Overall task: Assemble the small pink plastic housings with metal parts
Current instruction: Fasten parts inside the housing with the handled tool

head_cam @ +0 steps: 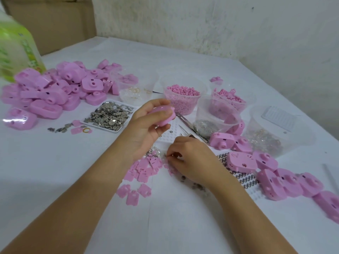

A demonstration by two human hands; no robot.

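On my head feed, the left hand (146, 125) holds one pink housing (162, 116) lifted above the table (55, 180), fingers over its top and thumb across its front, so much of the shell is covered. The right hand (190, 158) is low on the cloth, thumb and forefinger drawn tight on a tiny metal piece (166, 156); I cannot make out its shape. That hand also hides part of the scatter of flat pink plates (143, 167) beneath it.

A green bottle (16, 48) at the far left is blurred and cut by the frame edge. The row of housings on the right (275, 173) runs out of the lower right corner.

The housings are smooth, rounded matte plastic with a raised round boss; a loose heap of them (55, 92) lies at the far left. Beside it a shallow white tray (89, 120) carries thin, shiny grey stampings. A clear cup (181, 107) is full of small pink pellets. Steel tweezers (192, 129) lie just past the hands. Small coiled springs (245, 178) sit in rows on a white dimpled board, partly under the right-hand housings.
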